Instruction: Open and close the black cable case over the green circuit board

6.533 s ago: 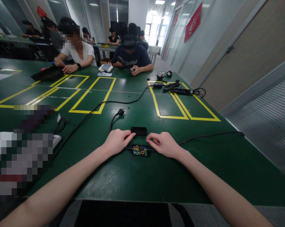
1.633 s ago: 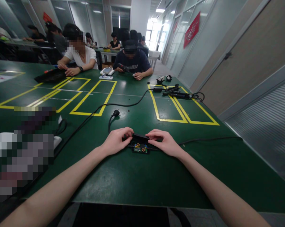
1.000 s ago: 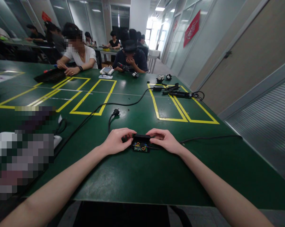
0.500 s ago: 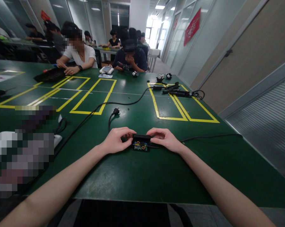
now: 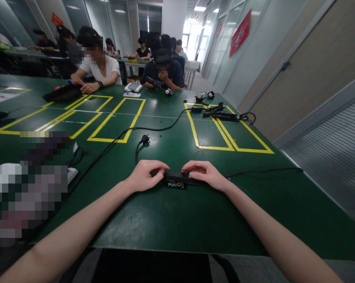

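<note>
In the middle of the green table lies a small opened power adapter. Its circuit board (image 5: 175,184), with green parts and a copper ring coil, shows along the near side. A black cover (image 5: 175,177) rests low over the far part of the board. My left hand (image 5: 148,175) is closed, thumb and forefinger at the cover's left end. At the right end my right hand (image 5: 205,173) has curled fingers on the cover's top and the thumb beside it. A black cable (image 5: 262,170) runs out to the right. Behind my left hand lies a mains plug (image 5: 144,138) on its cord.
A long black cord (image 5: 153,129) crosses the table (image 5: 180,224). Yellow tape frames (image 5: 124,140) mark the surface. Black cables and tools (image 5: 224,114) lie at the far right. Blurred objects (image 5: 41,188) stand at left. Two co-workers sit opposite.
The black cover has tipped down toward the board, hiding more of it. My right fingertips have shifted left over the cover; the left hand has hardly moved.
</note>
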{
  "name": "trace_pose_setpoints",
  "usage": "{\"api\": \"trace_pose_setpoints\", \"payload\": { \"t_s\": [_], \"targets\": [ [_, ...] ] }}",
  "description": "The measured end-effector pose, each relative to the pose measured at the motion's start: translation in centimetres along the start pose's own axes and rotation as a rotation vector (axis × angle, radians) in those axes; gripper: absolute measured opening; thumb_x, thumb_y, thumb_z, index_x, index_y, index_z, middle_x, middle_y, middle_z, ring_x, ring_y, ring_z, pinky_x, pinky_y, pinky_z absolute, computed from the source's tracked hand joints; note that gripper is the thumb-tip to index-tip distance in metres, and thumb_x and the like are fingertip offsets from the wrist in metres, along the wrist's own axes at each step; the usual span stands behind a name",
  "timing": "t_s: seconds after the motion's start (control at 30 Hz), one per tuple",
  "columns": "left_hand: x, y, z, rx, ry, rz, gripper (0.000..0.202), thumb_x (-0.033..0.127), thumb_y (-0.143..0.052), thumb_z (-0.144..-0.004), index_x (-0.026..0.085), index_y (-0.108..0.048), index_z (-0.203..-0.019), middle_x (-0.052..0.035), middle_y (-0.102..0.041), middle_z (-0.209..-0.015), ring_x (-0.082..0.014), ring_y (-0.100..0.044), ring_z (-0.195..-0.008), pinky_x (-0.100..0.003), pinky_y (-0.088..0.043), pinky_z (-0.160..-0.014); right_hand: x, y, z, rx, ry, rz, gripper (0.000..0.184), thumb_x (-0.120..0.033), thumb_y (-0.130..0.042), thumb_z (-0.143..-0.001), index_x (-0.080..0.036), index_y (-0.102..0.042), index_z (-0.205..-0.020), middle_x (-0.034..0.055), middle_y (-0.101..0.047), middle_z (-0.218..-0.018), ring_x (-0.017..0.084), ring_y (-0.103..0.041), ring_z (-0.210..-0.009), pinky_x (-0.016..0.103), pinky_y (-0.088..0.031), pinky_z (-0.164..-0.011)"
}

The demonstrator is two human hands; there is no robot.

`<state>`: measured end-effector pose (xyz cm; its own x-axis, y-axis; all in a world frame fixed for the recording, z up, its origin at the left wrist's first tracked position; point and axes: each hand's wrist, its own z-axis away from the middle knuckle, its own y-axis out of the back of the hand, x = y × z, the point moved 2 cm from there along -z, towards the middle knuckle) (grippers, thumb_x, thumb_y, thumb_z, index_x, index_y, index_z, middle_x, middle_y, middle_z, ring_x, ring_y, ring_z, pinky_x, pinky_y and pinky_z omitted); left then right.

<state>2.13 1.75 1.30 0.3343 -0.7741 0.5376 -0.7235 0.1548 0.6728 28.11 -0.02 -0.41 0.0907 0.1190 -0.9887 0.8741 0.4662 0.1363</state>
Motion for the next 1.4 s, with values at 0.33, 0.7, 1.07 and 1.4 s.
{"api": "trace_pose_setpoints", "payload": {
  "t_s": [0.33, 0.7, 1.07, 1.4],
  "targets": [
    [-0.2, -0.1, 0.1, -0.044, 0.026, 0.008, 0.026, 0.022, -0.051, -0.094, 0.016, -0.076, -0.097, -0.0037, -0.077, -0.082, -0.0148, -0.072, -0.072, -0.025, -0.053, -0.070, -0.4, -0.4, 0.1, -0.038, 0.049, 0.162, 0.026, -0.040, -0.071, -0.091, -0.019, -0.075, -0.107, 0.0070, -0.076, -0.106, 0.020, -0.071, -0.093, 0.035, -0.057, -0.086],
    [-0.2, -1.1, -0.1, -0.147, 0.150, -0.003, 0.014, 0.028, -0.066, -0.091, 0.018, -0.076, -0.093, -0.0008, -0.071, -0.079, -0.0126, -0.063, -0.067, -0.023, -0.048, -0.064, -1.2, -2.4, 0.1, 0.012, 0.256, 0.654, 0.013, -0.029, -0.064, -0.096, -0.020, -0.073, -0.099, 0.0065, -0.072, -0.097, 0.019, -0.066, -0.085, 0.032, -0.052, -0.077],
    [2.4, -3.1, -0.1, -0.084, 0.051, -0.136, 0.012, 0.020, -0.056, -0.098, 0.018, -0.068, -0.097, -0.0054, -0.073, -0.093, -0.0189, -0.069, -0.085, -0.030, -0.055, -0.077, -0.7, -4.7, -0.5, 0.201, 0.283, 0.854, 0.022, -0.017, -0.057, -0.096, -0.021, -0.064, -0.076, 0.0034, -0.068, -0.082, 0.017, -0.064, -0.077, 0.028, -0.049, -0.070],
    [2.1, -2.2, -0.2, -0.243, -0.038, -0.138, 0.018, 0.033, -0.054, -0.102, 0.017, -0.064, -0.103, -0.0083, -0.074, -0.101, -0.0224, -0.068, -0.092, -0.034, -0.054, -0.082, -1.5, -2.0, -0.3, 0.097, 0.368, 0.857, 0.021, -0.025, -0.055, -0.099, -0.022, -0.069, -0.083, 0.0050, -0.070, -0.082, 0.019, -0.065, -0.075, 0.032, -0.052, -0.070]
  ]
}}
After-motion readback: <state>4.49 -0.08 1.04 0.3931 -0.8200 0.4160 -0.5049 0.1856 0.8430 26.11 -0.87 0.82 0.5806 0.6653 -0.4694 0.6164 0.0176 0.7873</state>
